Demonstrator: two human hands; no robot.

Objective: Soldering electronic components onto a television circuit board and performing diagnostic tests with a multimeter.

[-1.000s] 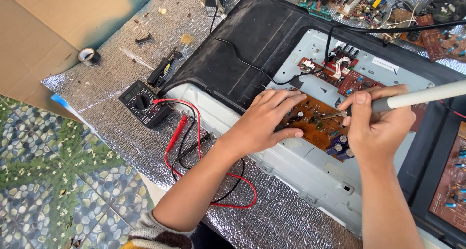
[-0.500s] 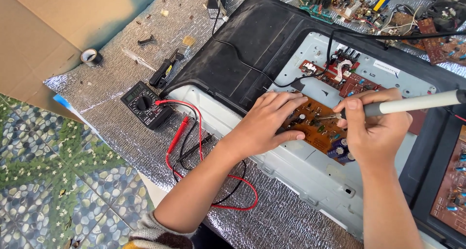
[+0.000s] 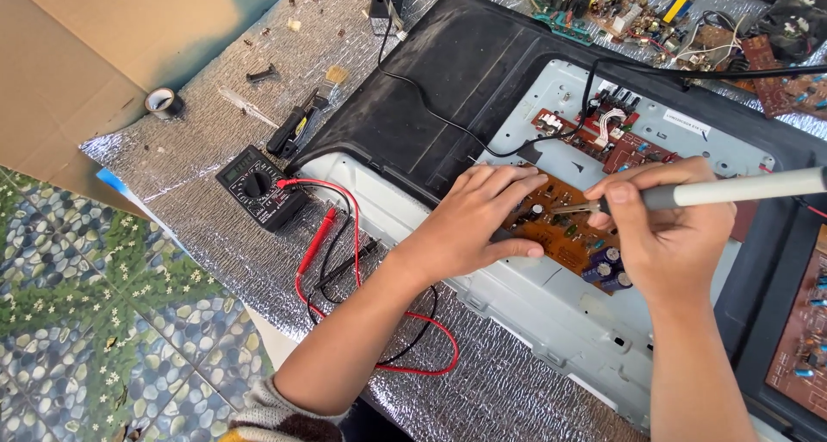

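Head view, left hand: left hand (image 3: 469, 227) lies palm-down on the near-left end of the brown circuit board (image 3: 560, 227), fingers spread and pressing, thumb hooked along the board's near edge; it grasps nothing, and the flat press looks meant to keep the board from shifting.
Head view, right hand: right hand (image 3: 668, 227) is clenched in a pen-like grip round the soldering iron (image 3: 732, 190), whose pale handle runs out to the right past the knuckles; held low near the metal end, seemingly for fine control.
Iron tip: rests on the board's top face, just beyond the left fingertips and between the two hands.
Board: sits on the grey metal chassis (image 3: 560, 321) of an opened appliance, under both hands; blue capacitors (image 3: 603, 265) stand just below the right fingers.
Left of the left wrist: black multimeter (image 3: 258, 186) on foil sheet (image 3: 215, 140), its red and black test leads (image 3: 345, 261) trailing under the forearm, well apart from the fingers.
Beyond the fingers: black back cover (image 3: 448, 89); a red circuit board (image 3: 620, 140).
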